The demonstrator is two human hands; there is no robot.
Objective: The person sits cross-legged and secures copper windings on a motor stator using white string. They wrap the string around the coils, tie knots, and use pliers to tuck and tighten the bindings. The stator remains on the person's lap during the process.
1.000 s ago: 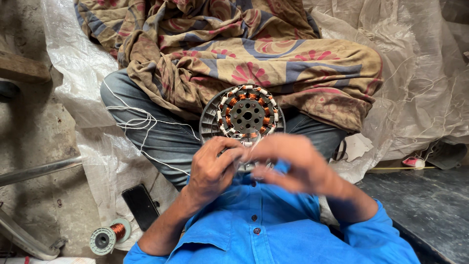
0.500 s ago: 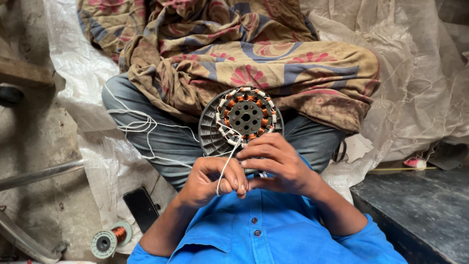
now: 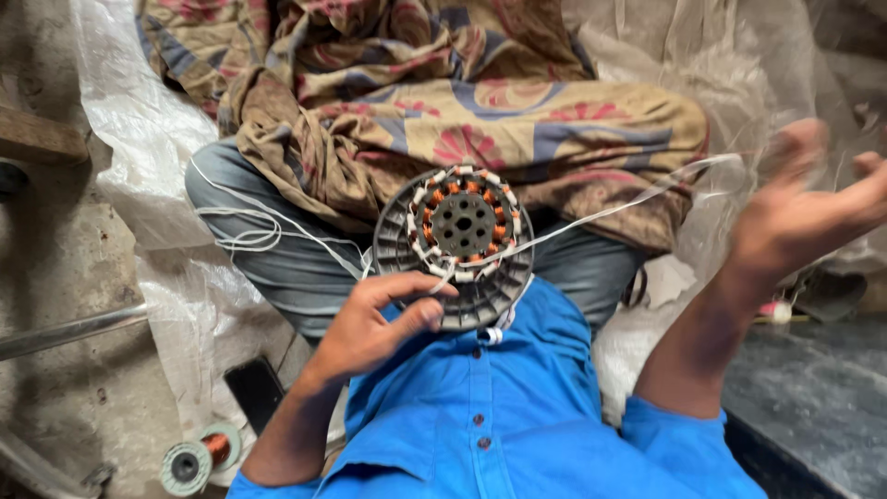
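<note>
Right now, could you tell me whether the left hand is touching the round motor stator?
Touching. The head view shows the left hand with thumb and fingers pressed on the lower rim of the motor stator.

Count on inspection: one round stator with copper windings at centre, one white cord running from it toward 2 o'clock, and two hands, the left hand at 7 o'clock of the stator and the right hand at 3 o'clock. One spool of copper wire at 8 o'clock, one dark phone beside it, one patterned cloth at 12 o'clock.
</note>
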